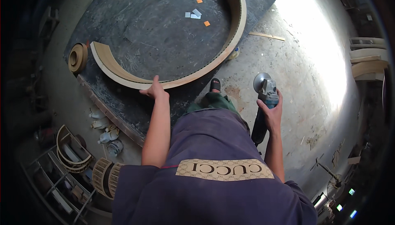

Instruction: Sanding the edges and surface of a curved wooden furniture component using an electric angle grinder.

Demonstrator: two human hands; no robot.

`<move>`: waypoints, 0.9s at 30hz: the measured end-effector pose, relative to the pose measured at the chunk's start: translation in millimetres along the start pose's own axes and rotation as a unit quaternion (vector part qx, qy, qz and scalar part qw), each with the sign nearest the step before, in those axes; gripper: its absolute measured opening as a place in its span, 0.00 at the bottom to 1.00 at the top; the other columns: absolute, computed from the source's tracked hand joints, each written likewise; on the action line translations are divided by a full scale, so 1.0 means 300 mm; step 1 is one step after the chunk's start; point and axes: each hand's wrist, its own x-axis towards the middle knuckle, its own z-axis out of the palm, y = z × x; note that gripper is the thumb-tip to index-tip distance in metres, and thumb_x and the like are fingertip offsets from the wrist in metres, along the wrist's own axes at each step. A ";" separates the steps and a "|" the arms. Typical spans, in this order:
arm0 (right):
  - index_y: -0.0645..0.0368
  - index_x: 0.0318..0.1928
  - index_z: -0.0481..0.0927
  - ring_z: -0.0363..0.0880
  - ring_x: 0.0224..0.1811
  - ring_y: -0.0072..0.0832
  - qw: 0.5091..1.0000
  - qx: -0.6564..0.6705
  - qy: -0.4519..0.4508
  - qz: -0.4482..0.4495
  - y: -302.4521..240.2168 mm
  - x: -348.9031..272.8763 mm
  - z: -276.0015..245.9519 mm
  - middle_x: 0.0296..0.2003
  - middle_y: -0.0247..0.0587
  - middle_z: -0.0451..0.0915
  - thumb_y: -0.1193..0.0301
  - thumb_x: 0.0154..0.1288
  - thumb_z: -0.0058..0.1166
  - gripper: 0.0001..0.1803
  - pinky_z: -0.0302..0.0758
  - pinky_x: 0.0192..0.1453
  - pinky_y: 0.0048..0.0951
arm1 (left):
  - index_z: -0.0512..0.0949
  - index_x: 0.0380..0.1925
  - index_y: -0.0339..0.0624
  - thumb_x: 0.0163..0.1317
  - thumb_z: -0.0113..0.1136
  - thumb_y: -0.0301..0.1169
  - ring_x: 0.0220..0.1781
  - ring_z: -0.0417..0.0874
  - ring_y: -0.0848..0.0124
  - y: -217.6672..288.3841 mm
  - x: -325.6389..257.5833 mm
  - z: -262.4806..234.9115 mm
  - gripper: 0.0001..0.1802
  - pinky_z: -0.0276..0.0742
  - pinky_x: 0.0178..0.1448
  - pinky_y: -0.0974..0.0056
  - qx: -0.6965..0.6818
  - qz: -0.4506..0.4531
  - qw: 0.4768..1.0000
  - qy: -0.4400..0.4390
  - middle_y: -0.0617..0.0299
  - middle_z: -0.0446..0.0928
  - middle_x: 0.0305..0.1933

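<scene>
- Pale wood forms the curved band (185,81), which stands on edge on the dark table (164,31), its gap toward the upper left.
- The left hand (155,90) meets its near rim: one digit reaches over the top edge, another spreads left along the outside, and the rest are hidden. I cannot tell whether they pinch or only rest.
- The right hand (273,112) is wrapped around an angle grinder (269,88), thumb across its body, disc well apart from the wood.
- The step in hand seems to be steadying the band; a next move with the tool would call for firm support and a clear edge.
- Farther out lie small orange squares (207,23) within the curve and a rolled coil (83,56) beside its left end.
</scene>
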 end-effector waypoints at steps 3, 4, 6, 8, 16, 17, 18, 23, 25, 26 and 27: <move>0.61 0.80 0.61 0.81 0.62 0.36 0.999 -0.003 0.035 0.023 0.005 -0.053 -0.015 0.65 0.49 0.78 0.62 0.57 0.82 0.56 0.79 0.67 0.38 | 0.33 0.87 0.38 0.57 0.68 0.25 0.88 0.59 0.48 -0.014 -0.004 0.024 0.65 0.58 0.89 0.53 -0.002 0.016 1.000 0.020 0.40 0.47 0.89; 0.61 0.80 0.61 0.81 0.63 0.36 0.999 -0.001 0.029 0.032 -0.002 -0.057 -0.017 0.65 0.49 0.78 0.62 0.57 0.82 0.56 0.79 0.67 0.38 | 0.33 0.87 0.38 0.56 0.68 0.24 0.88 0.59 0.48 -0.012 0.003 0.026 0.66 0.58 0.89 0.52 -0.011 0.017 1.000 0.019 0.40 0.47 0.89; 0.61 0.80 0.62 0.81 0.63 0.36 0.999 -0.010 0.029 0.034 -0.004 -0.076 -0.010 0.65 0.49 0.78 0.62 0.57 0.82 0.56 0.79 0.67 0.38 | 0.34 0.87 0.38 0.53 0.68 0.20 0.86 0.61 0.48 0.007 0.021 0.025 0.67 0.62 0.87 0.51 -0.017 0.022 0.999 0.018 0.39 0.48 0.88; 0.60 0.80 0.62 0.81 0.63 0.36 0.999 -0.020 0.031 0.034 -0.006 -0.086 -0.016 0.65 0.49 0.78 0.62 0.57 0.82 0.56 0.79 0.67 0.38 | 0.37 0.87 0.37 0.52 0.68 0.18 0.85 0.64 0.48 0.039 0.104 0.005 0.66 0.66 0.85 0.49 -0.034 0.037 0.999 0.017 0.39 0.52 0.87; 0.58 0.80 0.62 0.81 0.65 0.37 0.998 -0.035 0.015 0.043 -0.006 -0.103 -0.020 0.65 0.50 0.79 0.63 0.55 0.84 0.57 0.78 0.70 0.39 | 0.60 0.72 0.38 0.48 0.67 0.10 0.71 0.79 0.47 0.305 0.594 -0.121 0.48 0.77 0.74 0.48 -0.013 0.154 0.978 -0.137 0.45 0.74 0.70; 0.58 0.80 0.62 0.81 0.65 0.37 0.998 -0.041 0.009 0.050 -0.016 -0.107 -0.018 0.65 0.50 0.79 0.63 0.55 0.84 0.57 0.78 0.70 0.39 | 0.62 0.69 0.38 0.47 0.67 0.10 0.69 0.80 0.47 0.330 0.666 -0.139 0.46 0.79 0.72 0.47 -0.010 0.166 0.974 -0.151 0.46 0.75 0.68; 0.58 0.81 0.61 0.80 0.66 0.37 0.998 -0.036 0.000 0.045 -0.023 -0.109 -0.014 0.66 0.49 0.78 0.62 0.56 0.84 0.58 0.77 0.71 0.39 | 0.63 0.69 0.37 0.48 0.67 0.10 0.67 0.81 0.47 0.359 0.715 -0.134 0.45 0.80 0.70 0.47 0.005 0.159 0.972 -0.171 0.47 0.76 0.66; 0.58 0.81 0.61 0.78 0.69 0.38 0.997 -0.029 -0.044 0.055 -0.067 -0.121 0.033 0.68 0.50 0.76 0.60 0.55 0.84 0.59 0.74 0.74 0.39 | 0.65 0.67 0.37 0.50 0.69 0.13 0.62 0.84 0.49 0.455 0.867 -0.104 0.42 0.82 0.66 0.47 0.040 0.146 0.969 -0.197 0.48 0.78 0.62; 0.59 0.81 0.61 0.78 0.69 0.38 0.996 -0.037 -0.061 0.061 -0.065 -0.122 0.059 0.68 0.50 0.75 0.59 0.55 0.84 0.59 0.74 0.74 0.39 | 0.62 0.75 0.38 0.52 0.71 0.15 0.69 0.80 0.47 0.471 0.880 -0.101 0.48 0.79 0.71 0.45 0.060 0.166 0.963 -0.206 0.43 0.75 0.68; 0.59 0.81 0.60 0.78 0.69 0.38 0.995 -0.041 -0.072 0.058 -0.060 -0.121 0.075 0.69 0.50 0.75 0.59 0.55 0.84 0.60 0.74 0.74 0.39 | 0.62 0.75 0.38 0.52 0.71 0.15 0.69 0.80 0.47 0.468 0.870 -0.115 0.48 0.79 0.71 0.45 0.065 0.161 0.964 -0.202 0.43 0.75 0.68; 0.59 0.81 0.60 0.78 0.69 0.38 0.994 -0.047 -0.073 0.062 -0.055 -0.117 0.091 0.69 0.50 0.75 0.59 0.55 0.84 0.60 0.74 0.74 0.39 | 0.58 0.79 0.40 0.57 0.72 0.22 0.75 0.74 0.45 0.452 0.819 -0.100 0.50 0.72 0.77 0.43 0.144 0.235 0.955 -0.110 0.41 0.71 0.73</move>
